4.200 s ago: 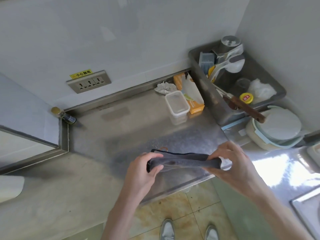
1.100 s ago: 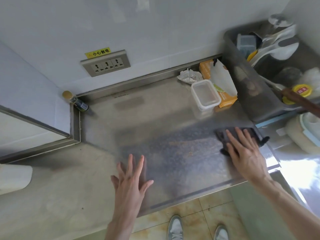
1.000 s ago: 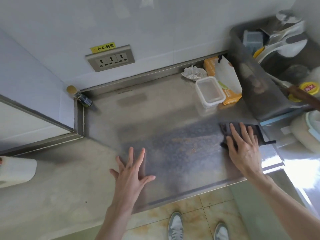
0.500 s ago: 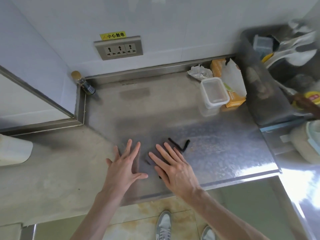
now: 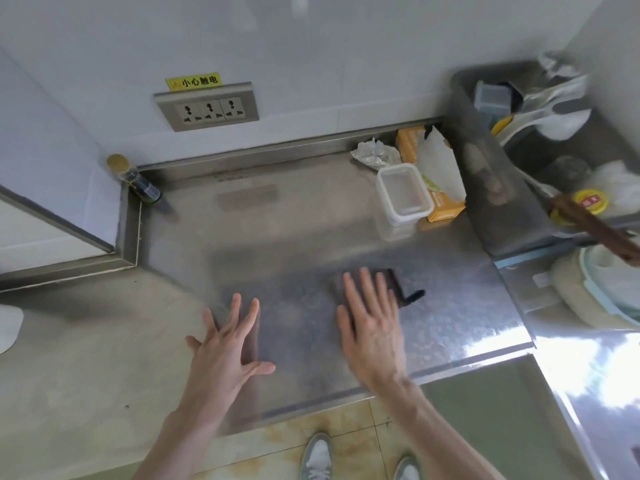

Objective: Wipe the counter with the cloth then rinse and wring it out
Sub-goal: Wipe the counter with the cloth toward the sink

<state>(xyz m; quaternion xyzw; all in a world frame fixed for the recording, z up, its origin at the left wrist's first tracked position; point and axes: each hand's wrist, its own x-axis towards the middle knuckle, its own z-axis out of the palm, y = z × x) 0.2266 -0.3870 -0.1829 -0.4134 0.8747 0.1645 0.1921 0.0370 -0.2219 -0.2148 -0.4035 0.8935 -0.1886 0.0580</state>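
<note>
A dark grey cloth [image 5: 398,289] lies flat on the steel counter [image 5: 277,230], mostly hidden under my right hand [image 5: 372,323]. That hand presses palm-down on the cloth with fingers spread; only the cloth's far edge and a black loop show past the fingertips. My left hand [image 5: 228,344] rests flat on the counter to the left, fingers apart, holding nothing. Both hands are near the counter's front edge.
At the back right stand a clear plastic box [image 5: 403,194], an orange tissue pack [image 5: 433,171] and crumpled foil [image 5: 375,155]. A steel tub of utensils [image 5: 491,188] borders the right. A small bottle [image 5: 136,178] sits in the back left corner, under a wall socket [image 5: 207,107].
My right hand swept the cloth from the counter's right side leftward to beside my left hand, and has now pushed it back toward the right and slightly away. My left hand stayed planted.
</note>
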